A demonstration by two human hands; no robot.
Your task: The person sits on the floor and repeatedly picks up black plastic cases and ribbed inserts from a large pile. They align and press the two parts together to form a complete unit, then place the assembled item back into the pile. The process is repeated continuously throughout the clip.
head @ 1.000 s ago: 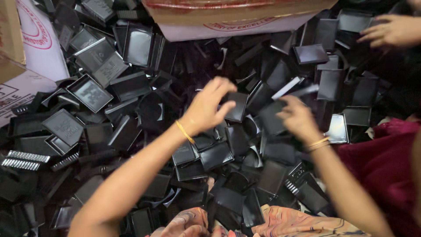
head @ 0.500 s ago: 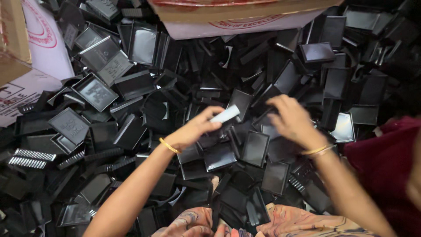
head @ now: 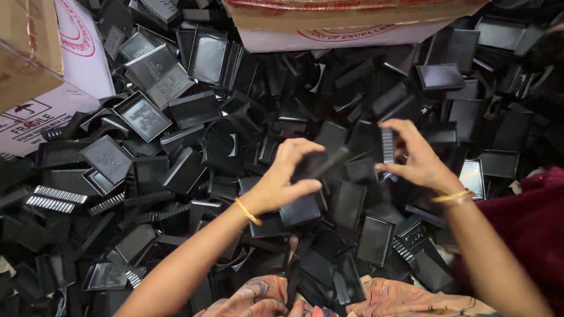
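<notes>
Heap of black plastic parts: shallow rectangular trays, lids and ribbed strips, piled loose and overlapping across the whole view, many tilted or on edge. Left hand, just left of centre: fingers curled around a dark flat piece, thumb below and fingertips above, the piece tilted and blurred; its exact shape cannot be told. Gold bangle on the left wrist, forearm running down toward 7 o'clock. Right hand, at 3 o'clock of the left and near it: fingers pinched on a narrow ribbed strip held upright, thumb on its lower end. The strip and the dark piece stand close together, apart by a small gap. Second gold bangle on the right wrist, forearm running toward 5 o'clock. Maroon cloth at 4 o'clock, beside the right arm. Patterned fabric at 6 o'clock, at the lower edge under the heap's rim. Cardboard box at 12 o'clock, lying over the heap's far edge. Second box at 10 o'clock, white and brown, with red print, beside the heap. Pale ribbed strips at 9 o'clock, lying flat on the pile.
</notes>
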